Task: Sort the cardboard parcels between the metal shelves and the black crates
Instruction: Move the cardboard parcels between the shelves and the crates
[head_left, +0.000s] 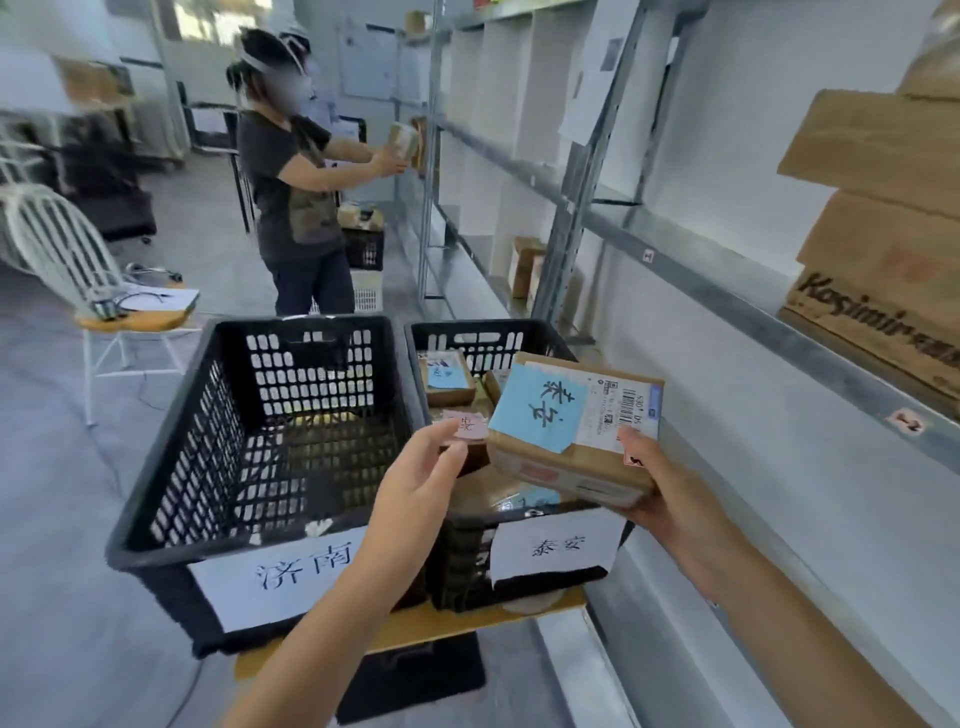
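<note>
The right hand (660, 483) grips the cardboard parcel (571, 457) at its near right corner, thumb on top and fingers beneath, above the near edge of the right crate (467, 327). The left hand (415, 473) is unclenched, with its fingertips beside a pink-labelled parcel (465, 431) in that crate; contact cannot be confirmed.

One hand supports the parcel, so it is judged light. The cardboard appears stiff, and its taped faces are probably slick. Take hold across opposite edges, clear of the blue label (535, 410). The left crate (171, 467) stands alongside.
</note>
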